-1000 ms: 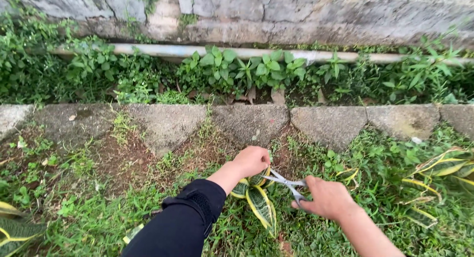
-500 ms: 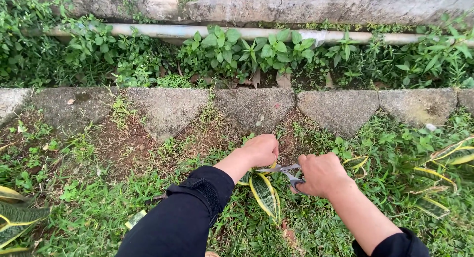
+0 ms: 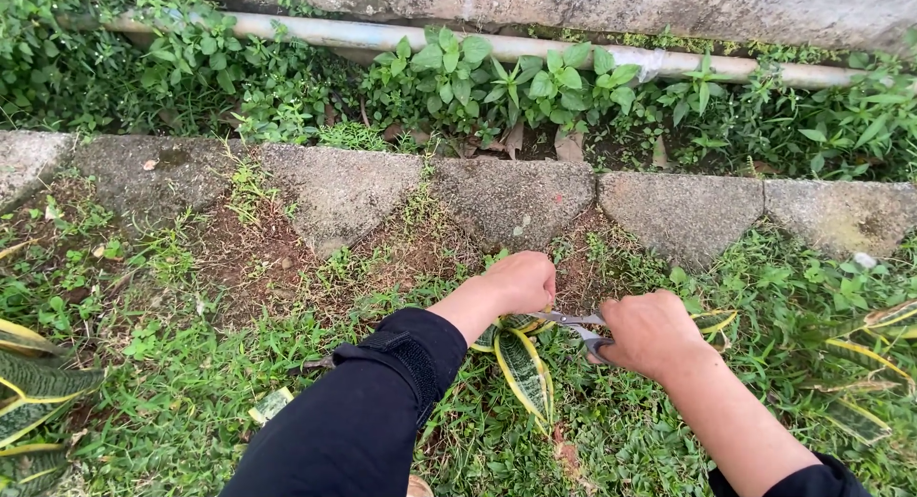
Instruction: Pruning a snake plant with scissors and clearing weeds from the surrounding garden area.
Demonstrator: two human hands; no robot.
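My left hand (image 3: 521, 281) is closed around the top of a small snake plant (image 3: 523, 365), whose green leaves have yellow edges. My right hand (image 3: 651, 332) grips a pair of grey metal scissors (image 3: 576, 322). The scissor blades point left, toward the leaves just under my left hand. Both sleeves are black. The base of the plant is hidden by my hands and the grass.
A row of pointed concrete edging stones (image 3: 516, 199) runs across the ground behind the plant. Beyond it lie weeds, a pale pipe (image 3: 401, 36) and a stone wall (image 3: 621, 0). More snake plants grow at the left (image 3: 33, 392) and right (image 3: 869, 354) edges.
My right hand with the scissors has moved left, closer to my left hand on the plant. The view has shifted slightly downward.
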